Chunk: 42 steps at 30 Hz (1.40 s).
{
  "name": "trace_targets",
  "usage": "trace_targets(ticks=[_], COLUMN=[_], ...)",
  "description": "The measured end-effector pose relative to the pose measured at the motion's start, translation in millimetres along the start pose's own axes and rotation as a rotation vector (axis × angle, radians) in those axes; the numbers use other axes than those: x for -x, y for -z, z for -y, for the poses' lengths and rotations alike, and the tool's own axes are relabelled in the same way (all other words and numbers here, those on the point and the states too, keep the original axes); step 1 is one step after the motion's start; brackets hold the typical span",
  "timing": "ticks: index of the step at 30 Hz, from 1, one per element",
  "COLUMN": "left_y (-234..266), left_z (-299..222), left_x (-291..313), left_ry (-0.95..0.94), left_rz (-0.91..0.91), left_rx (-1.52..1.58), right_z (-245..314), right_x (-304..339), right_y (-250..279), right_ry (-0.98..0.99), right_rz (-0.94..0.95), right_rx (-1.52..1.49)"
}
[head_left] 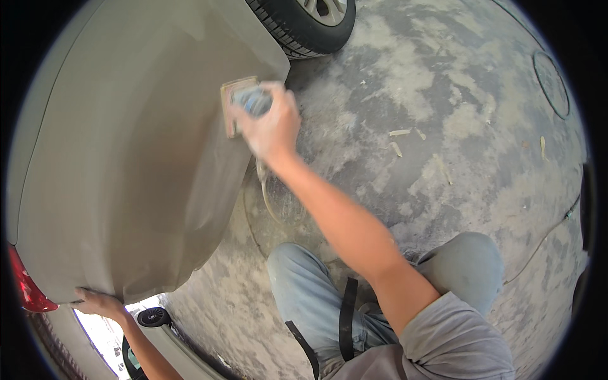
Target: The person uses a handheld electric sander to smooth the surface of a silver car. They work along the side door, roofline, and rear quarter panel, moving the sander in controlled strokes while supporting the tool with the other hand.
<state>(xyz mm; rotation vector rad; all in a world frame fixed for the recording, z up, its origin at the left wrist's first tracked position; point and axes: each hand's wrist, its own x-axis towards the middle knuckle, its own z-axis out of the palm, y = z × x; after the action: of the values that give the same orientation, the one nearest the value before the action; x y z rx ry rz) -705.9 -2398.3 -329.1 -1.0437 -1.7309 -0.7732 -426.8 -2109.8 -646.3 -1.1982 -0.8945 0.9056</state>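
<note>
A sander (252, 100) with a blue top and a flat, dusty rectangular pad lies against the side of a beige car body panel (82, 177). My right hand (276, 123) is wrapped over it, somewhat blurred by motion. A pale hose (266, 193) hangs down below that hand. At the lower left, my left hand (100, 303) rests on the panel's edge near the red tail light (28, 285), its fingers stretched along the surface. Around the middle of the panel, a dull brownish-grey area spreads toward the sander.
The car's wheel (310, 25) stands just beyond the sander. Scraps of tape (399, 133) lie on the stained concrete floor (354, 171). A dark cable loop (551, 85) and a thin hose (544, 244) run along the right. Another car (183, 348) shows at the lower left.
</note>
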Motion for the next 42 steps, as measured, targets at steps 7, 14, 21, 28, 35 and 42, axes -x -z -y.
trace_targets(ticks=[7, 14, 21, 28, 35, 42], left_y=[6, 0, 0, 0, -4, -2], left_z=[3, -5, -4, -2, 0, 0], left_x=[-4, 2, 3, 3, 2, 3], left_ry=[-0.004, -0.033, -0.044, 0.015, -0.041, -0.083], left_rz=[0.012, 0.023, 0.005, 0.021, -0.017, -0.037], left_rx=[-0.027, 0.025, 0.022, 0.002, 0.003, 0.037], right_z=[3, -13, -22, -51, -55, -92], right_x=[-39, -16, 6, -27, 37, -29], right_y=[10, 6, 10, 0, 3, -6], right_ry=[-0.085, -0.119, -0.165, -0.273, -0.336, -0.32], right_rz=[-0.015, -0.039, 0.002, -0.084, 0.122, -0.105], right_rx=[0.062, -0.006, -0.061, -0.3, -0.202, -0.556])
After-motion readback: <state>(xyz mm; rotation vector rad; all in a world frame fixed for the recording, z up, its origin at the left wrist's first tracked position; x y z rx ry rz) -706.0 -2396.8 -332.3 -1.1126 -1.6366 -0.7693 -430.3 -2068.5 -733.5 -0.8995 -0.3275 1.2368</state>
